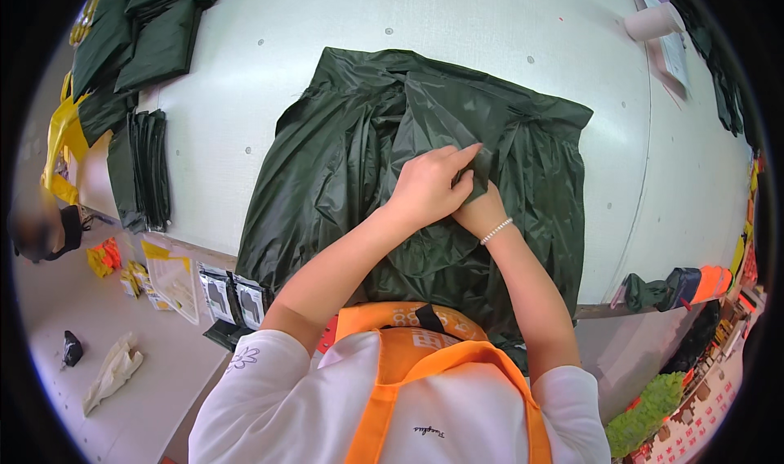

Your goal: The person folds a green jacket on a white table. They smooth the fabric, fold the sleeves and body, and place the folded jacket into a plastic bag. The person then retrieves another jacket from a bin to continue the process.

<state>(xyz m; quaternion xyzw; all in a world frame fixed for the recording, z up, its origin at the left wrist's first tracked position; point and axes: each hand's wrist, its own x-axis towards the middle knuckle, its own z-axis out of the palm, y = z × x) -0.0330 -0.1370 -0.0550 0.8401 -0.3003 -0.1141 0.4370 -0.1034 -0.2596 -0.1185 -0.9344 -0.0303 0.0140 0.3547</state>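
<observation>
A dark green, shiny waterproof garment (318, 178), likely a rain jacket, lies spread and wrinkled on the pale table in front of me. A loose flap (437, 109) of the same cloth runs down its middle. My left hand (429, 188) rests on this flap, index finger stretched to the right, thumb apart from it and the other fingers curled, with a fold of cloth between them. Beside and partly beneath it is my right hand (482, 212), with a beaded bracelet at the wrist. The flap and my left hand hide its fingers.
Folded dark green garments (163, 43) lie at the far left, with a narrow folded stack (149, 170) nearer. A white roll (655, 23) sits at the far right. Orange and dark bundles (694, 288) lie by the right edge. A person (45, 227) is at the left.
</observation>
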